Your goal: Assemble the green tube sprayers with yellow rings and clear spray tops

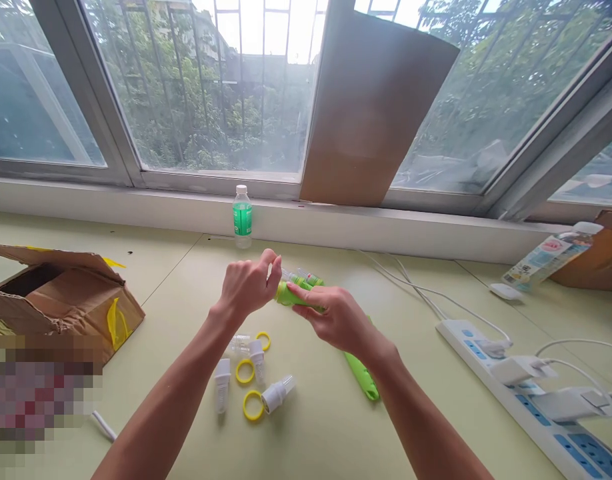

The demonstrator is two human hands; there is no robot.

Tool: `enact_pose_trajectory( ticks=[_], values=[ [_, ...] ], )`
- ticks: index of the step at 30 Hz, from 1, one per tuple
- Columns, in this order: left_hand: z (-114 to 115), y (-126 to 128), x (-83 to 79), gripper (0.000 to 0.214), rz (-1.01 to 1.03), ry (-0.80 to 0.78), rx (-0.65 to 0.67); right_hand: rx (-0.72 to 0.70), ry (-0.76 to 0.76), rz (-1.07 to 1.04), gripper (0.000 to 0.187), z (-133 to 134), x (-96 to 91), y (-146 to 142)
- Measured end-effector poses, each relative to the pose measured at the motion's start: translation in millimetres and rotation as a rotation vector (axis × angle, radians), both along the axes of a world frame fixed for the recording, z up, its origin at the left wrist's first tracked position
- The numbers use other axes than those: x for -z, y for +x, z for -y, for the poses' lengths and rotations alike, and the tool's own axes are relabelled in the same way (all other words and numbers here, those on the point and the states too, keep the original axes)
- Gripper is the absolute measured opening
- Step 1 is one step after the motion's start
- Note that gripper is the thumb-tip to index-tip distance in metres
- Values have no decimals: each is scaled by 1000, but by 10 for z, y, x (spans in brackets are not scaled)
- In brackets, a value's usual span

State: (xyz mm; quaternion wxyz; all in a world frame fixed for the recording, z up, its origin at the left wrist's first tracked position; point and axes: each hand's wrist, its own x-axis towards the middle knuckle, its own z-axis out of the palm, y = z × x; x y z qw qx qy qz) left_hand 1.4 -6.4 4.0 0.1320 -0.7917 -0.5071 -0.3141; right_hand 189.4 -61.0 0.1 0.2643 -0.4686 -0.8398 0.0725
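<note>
My right hand is closed around a bright green plastic tube, held above the table with a yellow-green ring at its left end. At that end my left hand is closed with curled fingers, which hide the tip. Just behind the tube lie more green pieces with clear ends. A long green piece rests partly under my right forearm. Nearer to me are several white and clear ribbed plastic parts and three yellow rings, loose on the table.
On the left stands an open cardboard box. A green-labelled bottle is upright by the window ledge. A power strip with plugs and cables runs along the right, and another bottle leans at the far right.
</note>
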Motion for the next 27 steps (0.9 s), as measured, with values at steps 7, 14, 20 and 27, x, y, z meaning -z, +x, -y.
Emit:
enact_pose_trajectory(
  ticks=[7, 14, 20, 27],
  values=[
    [-21, 11, 73, 29, 1, 98, 17, -99, -376, -414, 46, -105, 80, 49],
    [6, 72, -21, 32, -23, -143, -80, 15, -453, -294, 45, -135, 51, 118],
    [-28, -93, -44, 31, -127, -439, -74, 142, -431, 19, 48, -177, 153, 118],
    [54, -166, -51, 36, -198, -746, 22, 157, -424, 173, 19, -225, 313, 64]
  ],
)
